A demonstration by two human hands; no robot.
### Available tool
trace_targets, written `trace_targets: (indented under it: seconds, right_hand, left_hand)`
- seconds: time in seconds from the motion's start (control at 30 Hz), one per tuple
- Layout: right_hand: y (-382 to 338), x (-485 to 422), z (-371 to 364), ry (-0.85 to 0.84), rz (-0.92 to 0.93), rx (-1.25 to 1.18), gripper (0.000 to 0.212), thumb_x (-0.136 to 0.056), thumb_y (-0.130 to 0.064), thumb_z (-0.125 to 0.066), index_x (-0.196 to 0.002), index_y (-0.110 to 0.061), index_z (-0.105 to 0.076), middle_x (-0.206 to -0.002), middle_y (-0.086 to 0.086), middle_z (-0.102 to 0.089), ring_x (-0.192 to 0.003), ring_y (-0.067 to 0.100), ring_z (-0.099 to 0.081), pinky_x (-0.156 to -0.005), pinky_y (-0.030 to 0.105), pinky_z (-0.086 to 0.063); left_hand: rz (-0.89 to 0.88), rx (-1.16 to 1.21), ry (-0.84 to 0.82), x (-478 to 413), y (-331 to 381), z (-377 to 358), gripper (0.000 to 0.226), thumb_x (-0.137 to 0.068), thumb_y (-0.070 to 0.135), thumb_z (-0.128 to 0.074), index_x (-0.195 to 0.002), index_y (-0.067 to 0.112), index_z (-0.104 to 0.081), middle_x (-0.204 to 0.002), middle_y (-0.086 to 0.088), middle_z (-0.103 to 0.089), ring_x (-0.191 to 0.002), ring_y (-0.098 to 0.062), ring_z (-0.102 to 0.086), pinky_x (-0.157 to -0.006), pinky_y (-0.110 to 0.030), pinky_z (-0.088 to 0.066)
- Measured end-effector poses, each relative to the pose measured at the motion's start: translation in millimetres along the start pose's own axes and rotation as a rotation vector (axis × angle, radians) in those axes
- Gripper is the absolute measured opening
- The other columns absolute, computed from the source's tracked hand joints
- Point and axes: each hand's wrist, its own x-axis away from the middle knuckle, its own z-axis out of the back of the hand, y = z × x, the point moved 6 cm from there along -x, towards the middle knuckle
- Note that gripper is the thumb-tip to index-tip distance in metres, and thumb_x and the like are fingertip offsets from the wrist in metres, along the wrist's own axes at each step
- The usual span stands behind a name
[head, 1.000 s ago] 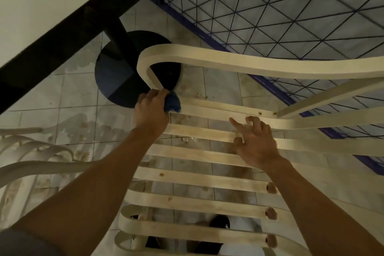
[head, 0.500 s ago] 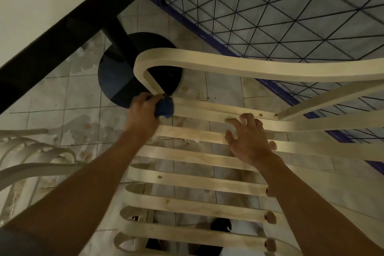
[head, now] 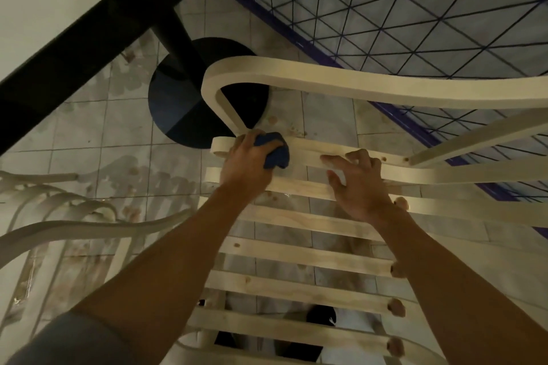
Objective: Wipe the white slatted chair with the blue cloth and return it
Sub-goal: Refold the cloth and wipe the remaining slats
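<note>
Blue cloth, bunched in the left hand, presses the white slatted chair at its far slat. Beside it the right hand, fingers spread, braces a slat. Firm strokes along each slat would likely clean best.

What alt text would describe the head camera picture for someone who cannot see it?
A person's left hand grips a blue cloth against a white slatted chair, with the right hand resting on the chair beside it.

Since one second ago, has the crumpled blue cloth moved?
Yes: the blue cloth slid slightly right, away from the white chair's curved armrest post; the slat's rounded end now shows.
</note>
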Motion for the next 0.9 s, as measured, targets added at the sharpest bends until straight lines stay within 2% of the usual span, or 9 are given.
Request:
trace_targets:
  seconds: [0.1,0.27,0.33,0.43,0.5,0.6,0.67,0.8,0.9]
  right_hand:
    - [0.2,-0.1,1.7,-0.006,-0.018,-0.009,0.040,-0.099,-0.039,-0.047,-0.139,-0.040,-0.048,-0.139,0.008,-0.035,-0.123,0.031,-0.032,-0.105,0.048,-0.037]
    - [0.0,1.8,-1.7,0.016,-0.022,-0.013,0.043,-0.098,-0.039,-0.050,-0.140,-0.039,-0.047,-0.140,0.008,-0.034,-0.124,0.031,-0.031,-0.105,0.046,-0.036]
    - [0.5,0.6,-3.9,0.030,-0.031,-0.014,0.044,-0.096,-0.040,-0.051,-0.140,-0.039,-0.047,-0.140,0.008,-0.034,-0.125,0.031,-0.031,-0.105,0.048,-0.037]
    - [1.9,1.3,-9.0,0.018,-0.026,0.019,0.049,-0.094,-0.043,-0.054,-0.142,-0.041,-0.043,-0.142,0.008,-0.032,-0.129,0.030,-0.029,-0.108,0.049,-0.034]
    - [3.7,2.7,-12.9,-0.014,-0.010,0.057,0.056,-0.093,-0.045,-0.057,-0.145,-0.042,-0.037,-0.145,0.007,-0.029,-0.133,0.029,-0.026,-0.111,0.049,-0.030]
    - [5.7,3.5,-13.1,-0.022,-0.012,0.053,0.061,-0.091,-0.044,-0.061,-0.146,-0.044,-0.034,-0.147,0.007,-0.027,-0.135,0.029,-0.023,-0.112,0.049,-0.029]
    - [4.1,3.3,-11.8,-0.019,-0.016,0.035,0.062,-0.091,-0.041,-0.063,-0.145,-0.043,-0.035,-0.147,0.007,-0.027,-0.135,0.029,-0.023,-0.112,0.049,-0.029]
    - [3.9,4.6,-11.2,-0.040,-0.022,0.046,0.065,-0.090,-0.042,-0.065,-0.147,-0.044,-0.032,-0.150,0.007,-0.024,-0.136,0.029,-0.021,-0.114,0.048,-0.026]
    - [6.4,6.1,-11.4,-0.062,-0.016,0.047,0.069,-0.089,-0.043,-0.065,-0.148,-0.047,-0.029,-0.152,0.006,-0.020,-0.138,0.029,-0.017,-0.116,0.048,-0.024]
  left_hand:
    - [0.001,0.036,0.034,0.6,-25.3,21.3,0.038,-0.079,-0.008,-0.067,-0.112,0.009,-0.074,-0.119,-0.023,-0.062,-0.106,-0.042,-0.059,-0.098,-0.038,-0.044]
    - [0.257,0.137,0.163,21.1,-75.9,53.1,0.038,-0.083,-0.004,-0.067,-0.119,0.008,-0.072,-0.121,-0.018,-0.064,-0.112,-0.035,-0.060,-0.091,-0.024,-0.041]
    - [0.293,0.191,0.205,34.6,-80.3,59.2,0.037,-0.083,-0.001,-0.069,-0.118,0.011,-0.072,-0.118,-0.014,-0.067,-0.108,-0.031,-0.061,-0.089,-0.026,-0.044]
    - [0.233,0.243,0.124,56.6,-62.1,43.1,0.041,-0.081,-0.001,-0.073,-0.119,0.014,-0.071,-0.124,-0.012,-0.062,-0.110,-0.024,-0.058,-0.095,-0.026,-0.042]
    - [0.247,0.191,0.054,67.8,-47.6,25.0,0.045,-0.081,0.001,-0.076,-0.123,0.015,-0.069,-0.132,-0.014,-0.055,-0.117,-0.032,-0.052,-0.101,-0.032,-0.041]
    - [0.218,0.119,0.091,69.9,-24.2,10.8,0.044,-0.076,0.001,-0.078,-0.118,0.010,-0.071,-0.129,-0.021,-0.057,-0.115,-0.044,-0.050,-0.098,-0.051,-0.044]
    - [0.135,0.093,0.112,69.6,-5.0,2.2,0.040,-0.075,0.011,-0.078,-0.114,0.008,-0.071,-0.126,-0.022,-0.058,-0.116,-0.041,-0.048,-0.101,-0.055,-0.043]
    - [0.108,0.095,0.068,75.8,7.6,-7.6,0.044,-0.088,0.041,-0.060,-0.121,0.013,-0.069,-0.136,-0.019,-0.052,-0.120,-0.037,-0.046,-0.107,-0.049,-0.039]
    - [0.069,0.070,0.067,77.2,-18.0,0.4,0.026,-0.095,0.017,-0.065,-0.119,0.009,-0.072,-0.136,-0.022,-0.053,-0.117,-0.041,-0.052,-0.101,-0.054,-0.045]
